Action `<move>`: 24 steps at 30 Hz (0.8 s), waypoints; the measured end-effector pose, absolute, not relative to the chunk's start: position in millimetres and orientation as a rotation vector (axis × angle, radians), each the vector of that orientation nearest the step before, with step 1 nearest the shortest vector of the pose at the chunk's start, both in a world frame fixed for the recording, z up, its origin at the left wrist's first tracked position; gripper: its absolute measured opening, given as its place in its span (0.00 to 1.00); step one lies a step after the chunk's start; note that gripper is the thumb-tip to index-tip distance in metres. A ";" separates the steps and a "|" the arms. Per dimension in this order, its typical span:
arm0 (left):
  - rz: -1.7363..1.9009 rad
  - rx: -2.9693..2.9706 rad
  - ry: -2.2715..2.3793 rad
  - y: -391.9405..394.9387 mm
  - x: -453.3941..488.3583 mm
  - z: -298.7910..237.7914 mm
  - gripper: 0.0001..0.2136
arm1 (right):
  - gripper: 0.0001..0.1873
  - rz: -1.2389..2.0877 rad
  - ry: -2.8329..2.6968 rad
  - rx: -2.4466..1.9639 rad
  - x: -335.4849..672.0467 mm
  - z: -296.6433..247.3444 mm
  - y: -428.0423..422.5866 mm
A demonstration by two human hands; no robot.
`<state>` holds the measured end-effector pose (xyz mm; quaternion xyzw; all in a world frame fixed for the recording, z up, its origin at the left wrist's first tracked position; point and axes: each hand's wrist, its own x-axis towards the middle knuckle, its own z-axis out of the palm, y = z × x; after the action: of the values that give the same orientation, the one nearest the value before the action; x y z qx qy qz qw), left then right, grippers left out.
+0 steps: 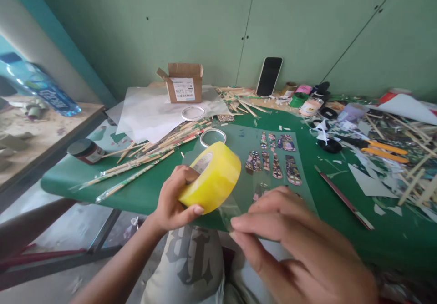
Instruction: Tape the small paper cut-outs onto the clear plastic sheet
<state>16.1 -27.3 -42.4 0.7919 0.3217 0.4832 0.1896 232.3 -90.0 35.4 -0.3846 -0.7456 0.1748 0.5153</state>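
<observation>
My left hand (172,201) is closed round a yellow roll of clear tape (212,176), held just above the near edge of the green table (146,188). A strip of clear tape (239,206) runs from the roll toward my right hand (293,245). Its fingers are stretched out and lie flat on the tape and on the clear plastic sheet (303,190). Under that sheet lie several small patterned paper pieces (273,158).
Patterned sticks (150,156), two rings (212,136), a dark jar (85,150), white paper (150,110) and a cardboard box (183,82) are to the left and back. A phone (269,75) leans on the wall. Orange-handled cutters (382,148), scraps and a long strip (343,198) lie right.
</observation>
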 end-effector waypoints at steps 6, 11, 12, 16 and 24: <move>1.305 2.234 1.010 -35.9 16.4 -62.0 0.19 | 0.11 0.361 -1.608 -1.005 235.5 4.6 -88.7; 1.247 2.191 1.142 -42.1 21.7 -68.6 0.19 | 0.13 0.191 -1.706 -0.931 238.1 -6.1 -90.8; 1.240 2.169 1.175 -42.7 23.4 -67.3 0.19 | 0.13 0.137 -1.773 -0.906 238.1 -7.7 -93.7; 1.223 2.028 1.301 -42.4 31.6 -57.7 0.18 | 0.17 -0.087 -1.978 -0.905 236.9 -19.2 -108.1; 1.359 1.740 1.470 -41.5 37.7 -60.3 0.22 | 0.24 -0.268 -2.155 -1.024 224.3 -44.1 -121.9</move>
<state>37.7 -41.5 -60.3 0.6366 0.5378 0.4969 0.2421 224.3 -121.9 -44.1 -0.3978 -0.8366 -0.1039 0.3620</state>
